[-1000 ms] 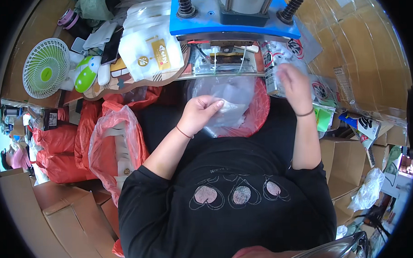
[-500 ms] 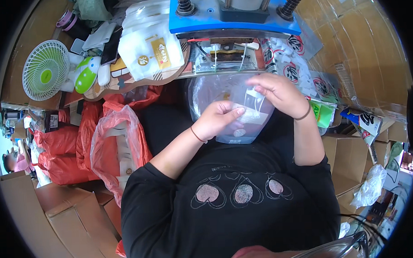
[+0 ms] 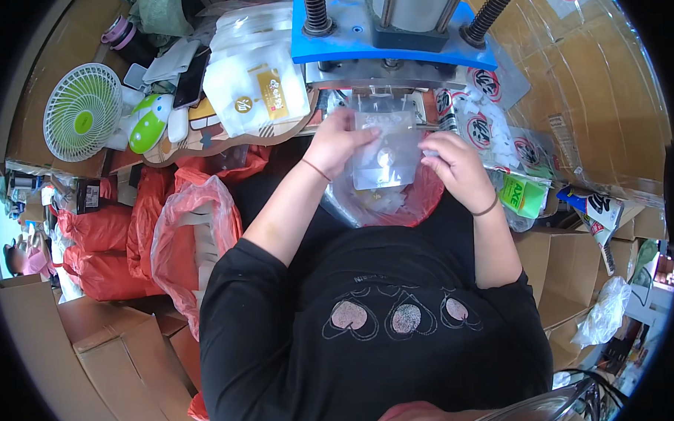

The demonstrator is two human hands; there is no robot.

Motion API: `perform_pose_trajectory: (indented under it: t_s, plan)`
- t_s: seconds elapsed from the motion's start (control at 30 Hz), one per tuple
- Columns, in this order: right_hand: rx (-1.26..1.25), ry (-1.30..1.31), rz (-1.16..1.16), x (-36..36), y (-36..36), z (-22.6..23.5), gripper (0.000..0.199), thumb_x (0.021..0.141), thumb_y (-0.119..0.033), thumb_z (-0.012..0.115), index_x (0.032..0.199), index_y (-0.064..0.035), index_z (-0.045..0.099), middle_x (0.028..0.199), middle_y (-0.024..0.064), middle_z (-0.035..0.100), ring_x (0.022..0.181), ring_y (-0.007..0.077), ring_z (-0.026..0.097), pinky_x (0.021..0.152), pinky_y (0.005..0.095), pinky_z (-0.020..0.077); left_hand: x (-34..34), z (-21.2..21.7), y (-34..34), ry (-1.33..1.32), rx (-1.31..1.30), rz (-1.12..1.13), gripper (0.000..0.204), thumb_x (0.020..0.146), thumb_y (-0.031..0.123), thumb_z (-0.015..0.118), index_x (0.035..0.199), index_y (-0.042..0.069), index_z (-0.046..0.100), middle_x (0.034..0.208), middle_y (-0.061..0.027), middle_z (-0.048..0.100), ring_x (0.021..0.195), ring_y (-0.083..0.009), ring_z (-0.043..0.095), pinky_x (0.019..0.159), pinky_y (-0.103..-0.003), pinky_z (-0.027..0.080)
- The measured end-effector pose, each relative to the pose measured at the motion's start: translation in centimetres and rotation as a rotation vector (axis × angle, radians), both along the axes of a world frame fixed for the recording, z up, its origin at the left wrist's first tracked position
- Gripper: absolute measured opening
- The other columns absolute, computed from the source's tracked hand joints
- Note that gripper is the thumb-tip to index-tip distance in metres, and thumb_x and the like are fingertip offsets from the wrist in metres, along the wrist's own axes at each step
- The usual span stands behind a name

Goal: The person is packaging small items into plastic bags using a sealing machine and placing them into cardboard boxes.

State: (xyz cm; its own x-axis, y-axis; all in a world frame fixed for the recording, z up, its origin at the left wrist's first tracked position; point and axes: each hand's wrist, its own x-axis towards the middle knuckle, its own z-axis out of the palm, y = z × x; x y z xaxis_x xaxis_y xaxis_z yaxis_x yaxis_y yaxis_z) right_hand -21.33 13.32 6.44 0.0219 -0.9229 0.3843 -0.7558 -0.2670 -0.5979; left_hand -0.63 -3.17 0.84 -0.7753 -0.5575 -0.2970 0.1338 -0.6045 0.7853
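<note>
My left hand (image 3: 340, 142) grips the left edge of a clear plastic pouch (image 3: 387, 160), thumb on top. The pouch's far end lies at the front of a press with a blue plate (image 3: 391, 47) and coil springs. To the right of the pouch, my right hand (image 3: 458, 165) is closed in a pinch; what its fingertips hold, if anything, is too small to make out. Below the pouch, a plastic-lined red tub (image 3: 426, 200) on my lap contains clear scraps.
Left of the press lies a stack of printed white pouches (image 3: 255, 94), beside a green and white fan (image 3: 83, 112) and a phone (image 3: 193, 80). Red bags (image 3: 100, 233) stand at the left. Printed film packs (image 3: 490, 127) and a cardboard wall (image 3: 577, 76) flank the right.
My left hand has carried the pouch away from my lap, up to the press front. My right hand has come back toward me, beside the pouch. The tub's contents are now exposed.
</note>
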Motion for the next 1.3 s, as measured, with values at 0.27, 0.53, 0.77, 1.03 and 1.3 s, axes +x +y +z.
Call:
perform_pose_trajectory:
  t_s: [0.27, 0.53, 0.77, 1.03, 1.3]
  plan:
    - [0.115, 0.032, -0.067, 0.2, 0.3, 0.8, 0.025, 0.092, -0.013, 0.066, 0.116, -0.0046, 0.065, 0.096, 0.0147, 0.066, 0.09, 0.0342, 0.065, 0.079, 0.0399, 0.0522, 10.1, -2.5, -2.6, -1.166, -1.998, 0.267, 0.051, 0.093, 0.034, 0.065, 0.137, 0.01, 0.054, 0.144, -0.0208, 0.049, 0.135, -0.0378, 0.047, 0.107, -0.048, 0.039]
    - [0.044, 0.047, 0.086, 3.0, -2.5, 2.1, 0.015, 0.098, -0.017, 0.058, 0.101, -0.0029, 0.061, 0.091, 0.0146, 0.065, 0.086, 0.034, 0.064, 0.076, 0.0397, 0.0503, 8.7, 0.4, 2.3, -0.384, -0.676, 0.239, 0.009, 0.091, 0.009, 0.073, 0.092, 0.0, 0.072, 0.078, -0.0017, 0.068, 0.072, -0.005, 0.057, 0.068, -0.024, 0.049]
    - [-0.023, -0.249, -0.01, 4.1, -3.6, 4.2, 0.015, 0.089, -0.009, 0.073, 0.101, -0.0023, 0.068, 0.084, 0.0084, 0.067, 0.075, 0.017, 0.064, 0.07, 0.0297, 0.0502, 4.6, 2.8, 6.5, -0.264, -0.601, -0.075, 0.019, 0.093, 0.019, 0.074, 0.086, 0.001, 0.074, 0.075, 0.0016, 0.066, 0.066, -0.0056, 0.056, 0.062, -0.023, 0.047]
    - [0.28, -0.151, 0.192, 0.3, -1.9, 4.8, 0.025, 0.1, -0.021, 0.056, 0.114, -0.0006, 0.063, 0.105, 0.0156, 0.067, 0.099, 0.0338, 0.063, 0.092, 0.0413, 0.0478, 2.7, 1.5, 8.8, -0.023, -0.084, -0.325, 0.023, 0.1, 0.018, 0.064, 0.112, 0.0, 0.071, 0.1, -0.0057, 0.074, 0.091, -0.0117, 0.068, 0.085, -0.029, 0.054]
    - [0.405, 0.486, -0.577, -8.9, -2.8, -1.9, 0.058, 0.094, -0.033, 0.064, 0.144, -0.0099, 0.045, 0.12, 0.0332, 0.055, 0.116, 0.049, 0.054, 0.1, 0.0517, 0.0459, 1.7, 0.3, 8.0, -0.006, 0.039, -0.286, 0.021, 0.092, 0.006, 0.068, 0.113, 0.0, 0.07, 0.104, -0.0063, 0.074, 0.091, -0.0127, 0.069, 0.083, -0.028, 0.055]
